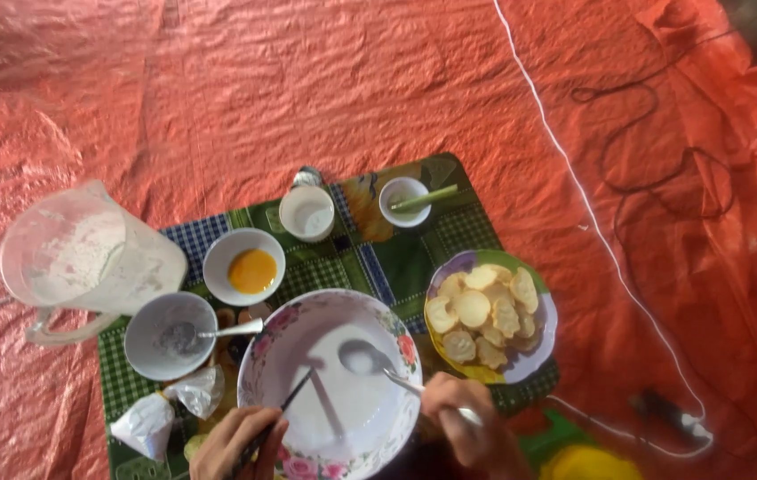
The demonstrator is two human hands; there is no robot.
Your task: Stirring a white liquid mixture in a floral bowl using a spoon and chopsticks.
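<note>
Overhead view of a person seated on the floor at a low spread of dishes. Nearest the viewer, the left hand [236,444] has its fingers closed around a thin dark stick [285,413], whose tip rests inside the large white floral-rimmed bowl [263,356]; the right hand [472,427] has its fingers wrapped around the handle of a metal spoon [362,357], whose scoop lies in the thin white liquid filling the bowl. The bowl sits at the near middle of a green checked cloth mat [450,231], between the two hands. Just left of the left hand lie two small crumpled clear plastic bags of white powder [170,409]. Right of the big bowl and close beside it stands a colourful round plate piled with pale round crackers [485,316]. To the left, a plain white bowl with a second metal spoon in it [170,336] holds a greyish residue; behind it sits a small white bowl of yellow liquid [250,267]. Further left, off the mat, a clear plastic jug dusted white [85,258] lies tilted. At the far edge of the mat stand a small white cup [307,213] and a small white bowl with a green stalk across it [407,200]. Everything rests on an orange-red plastic tarpaulin [219,89], over which a white cable [574,187] and a black cable [654,151] run at right.
</note>
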